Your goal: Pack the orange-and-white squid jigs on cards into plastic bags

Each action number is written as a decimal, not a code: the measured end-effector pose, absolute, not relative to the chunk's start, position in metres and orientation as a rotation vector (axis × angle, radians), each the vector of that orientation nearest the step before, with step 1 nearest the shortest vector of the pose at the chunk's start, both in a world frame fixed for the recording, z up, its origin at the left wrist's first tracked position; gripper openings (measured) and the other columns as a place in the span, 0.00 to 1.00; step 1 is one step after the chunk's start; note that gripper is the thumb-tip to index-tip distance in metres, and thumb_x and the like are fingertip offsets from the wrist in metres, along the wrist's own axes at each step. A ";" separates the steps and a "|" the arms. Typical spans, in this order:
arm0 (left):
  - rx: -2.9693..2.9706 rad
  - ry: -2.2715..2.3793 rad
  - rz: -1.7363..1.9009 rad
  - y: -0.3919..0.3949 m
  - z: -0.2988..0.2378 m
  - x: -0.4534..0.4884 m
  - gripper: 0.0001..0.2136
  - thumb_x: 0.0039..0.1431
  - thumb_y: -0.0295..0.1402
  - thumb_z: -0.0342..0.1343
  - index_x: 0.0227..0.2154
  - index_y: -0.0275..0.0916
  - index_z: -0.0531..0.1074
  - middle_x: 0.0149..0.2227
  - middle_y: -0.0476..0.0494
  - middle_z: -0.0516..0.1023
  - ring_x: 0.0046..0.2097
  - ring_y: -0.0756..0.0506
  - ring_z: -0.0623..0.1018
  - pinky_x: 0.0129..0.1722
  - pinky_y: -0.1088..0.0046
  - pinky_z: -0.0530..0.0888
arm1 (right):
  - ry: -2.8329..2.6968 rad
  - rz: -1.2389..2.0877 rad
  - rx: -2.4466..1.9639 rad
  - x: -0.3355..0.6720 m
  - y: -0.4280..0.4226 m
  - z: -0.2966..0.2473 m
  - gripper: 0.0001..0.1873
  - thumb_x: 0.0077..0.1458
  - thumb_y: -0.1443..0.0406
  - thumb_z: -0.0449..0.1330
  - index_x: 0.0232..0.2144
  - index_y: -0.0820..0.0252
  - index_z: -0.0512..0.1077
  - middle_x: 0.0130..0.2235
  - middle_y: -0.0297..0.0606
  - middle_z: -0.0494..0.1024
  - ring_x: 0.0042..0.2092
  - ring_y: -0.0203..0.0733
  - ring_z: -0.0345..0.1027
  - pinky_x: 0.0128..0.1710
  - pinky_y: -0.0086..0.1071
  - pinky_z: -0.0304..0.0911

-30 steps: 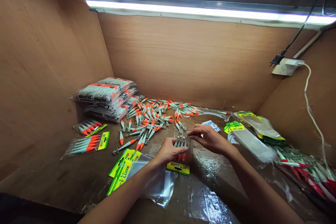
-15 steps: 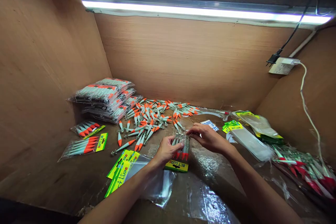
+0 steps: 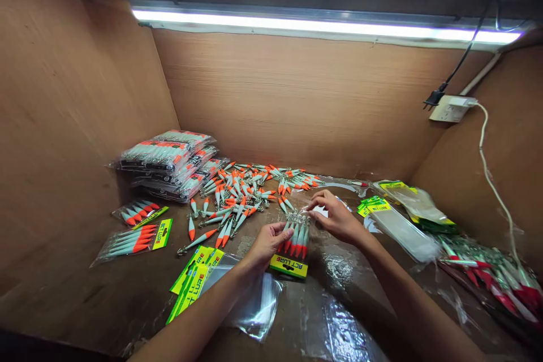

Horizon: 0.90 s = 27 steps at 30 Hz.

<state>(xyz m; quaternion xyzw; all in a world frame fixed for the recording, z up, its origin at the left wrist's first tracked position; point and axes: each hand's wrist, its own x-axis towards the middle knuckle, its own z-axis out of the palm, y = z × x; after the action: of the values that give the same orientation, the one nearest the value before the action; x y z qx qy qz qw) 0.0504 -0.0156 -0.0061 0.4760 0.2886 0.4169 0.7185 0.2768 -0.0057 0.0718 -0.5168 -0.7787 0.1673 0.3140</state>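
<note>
My left hand (image 3: 266, 244) grips the side of a clear packet of orange-tipped lures (image 3: 296, 244) with a yellow header card, lying on the table in front of me. My right hand (image 3: 337, 218) pinches the packet's far open end, where the lures' metal hooks show. Just beyond lies a loose heap of the same white-and-orange lures (image 3: 244, 192). A stack of empty clear bags with yellow cards (image 3: 199, 280) sits left of my left forearm.
Filled packets are stacked at the back left (image 3: 167, 161), with two more (image 3: 138, 235) in front of them. Empty bags and green-yellow cards (image 3: 403, 215) lie on the right, beside red-tipped lures (image 3: 492, 277). Wooden walls close in three sides; a socket and cable (image 3: 452, 108) hang right.
The packet has settled lower and flatter on the table. My right hand has shifted slightly up to its far end, and my left hand's fingers have slid along its side.
</note>
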 end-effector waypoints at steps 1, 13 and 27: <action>1.028 0.635 0.932 -0.016 -0.007 0.051 0.26 0.50 0.45 0.69 0.45 0.29 0.76 0.37 0.35 0.79 0.34 0.43 0.79 0.37 0.70 0.75 | -1.937 0.465 -1.386 0.275 -0.004 0.069 0.24 0.57 0.55 0.61 0.53 0.59 0.72 0.51 0.41 0.68 0.47 0.31 0.63 0.46 0.21 0.60; 1.021 0.725 0.933 -0.015 0.005 0.049 0.29 0.51 0.48 0.68 0.50 0.34 0.72 0.45 0.36 0.76 0.42 0.45 0.77 0.39 0.73 0.73 | -1.675 1.417 -1.277 0.265 0.007 0.035 0.37 0.42 0.43 0.67 0.37 0.76 0.74 0.28 0.38 0.69 0.28 0.21 0.54 0.27 0.15 0.48; 1.246 0.910 1.061 -0.006 -0.002 0.048 0.23 0.53 0.49 0.64 0.37 0.30 0.80 0.25 0.46 0.72 0.24 0.53 0.64 0.24 0.79 0.59 | -2.108 -0.170 -1.097 0.234 -0.022 0.043 0.16 0.67 0.63 0.50 0.52 0.56 0.73 0.52 0.40 0.69 0.53 0.36 0.60 0.55 0.31 0.59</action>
<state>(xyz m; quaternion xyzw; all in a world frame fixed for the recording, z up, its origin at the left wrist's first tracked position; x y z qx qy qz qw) 0.0478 -0.0065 -0.0020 0.5360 0.3915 0.4564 0.5926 0.2338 -0.0215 0.0428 -0.4276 -0.8220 -0.0661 0.3704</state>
